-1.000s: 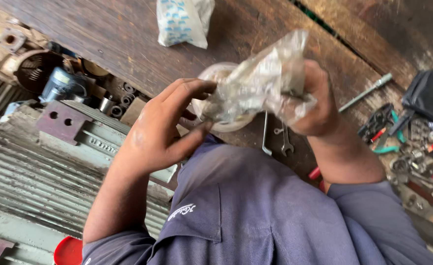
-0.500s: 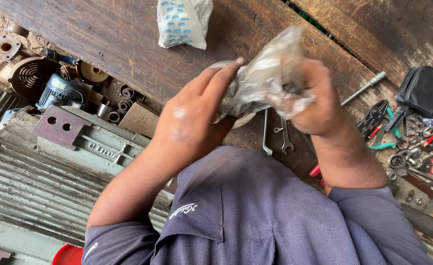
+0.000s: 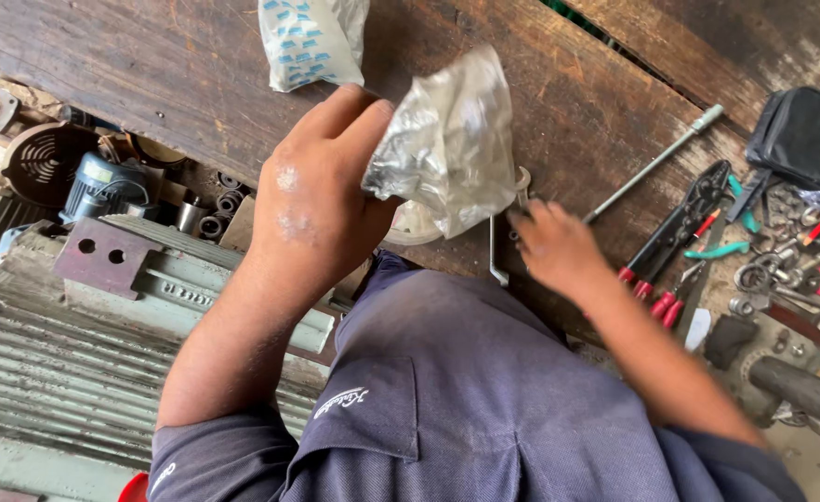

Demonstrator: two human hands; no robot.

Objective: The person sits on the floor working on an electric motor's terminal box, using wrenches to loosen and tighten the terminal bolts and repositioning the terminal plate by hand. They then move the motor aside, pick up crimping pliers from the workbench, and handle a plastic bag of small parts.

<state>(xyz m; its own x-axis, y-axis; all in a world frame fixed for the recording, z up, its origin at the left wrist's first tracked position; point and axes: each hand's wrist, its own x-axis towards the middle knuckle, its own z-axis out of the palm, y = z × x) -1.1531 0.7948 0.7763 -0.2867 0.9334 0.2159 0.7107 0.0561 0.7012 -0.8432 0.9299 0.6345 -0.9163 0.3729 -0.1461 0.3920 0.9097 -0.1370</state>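
Left hand (image 3: 322, 200) pinches the crumpled clear plastic bag (image 3: 452, 139) at its edge, fingers clamped on it, bag lifted above the wooden workbench (image 3: 150, 65). Bag looks scrunched and mostly slack; contents can't be made out. Right hand (image 3: 554, 246) is off the bag, blurred, down on the bench just beside a small bent wrench (image 3: 495, 256) and a whitish round part (image 3: 419, 223) half hidden under the bag; fingers look loosely spread, holding nothing that shows.

Progress, judged: the bag is out and in one hand, so the bag handling seems mostly done; the picking of a tool or part off the bench is only starting, nothing gripped yet.

Around: printed white packet (image 3: 312, 37) at the bench's far edge, long metal rod (image 3: 656, 163), red-handled pliers (image 3: 675, 228), black pouch (image 3: 805, 135), grey motor (image 3: 103, 186) on the left.
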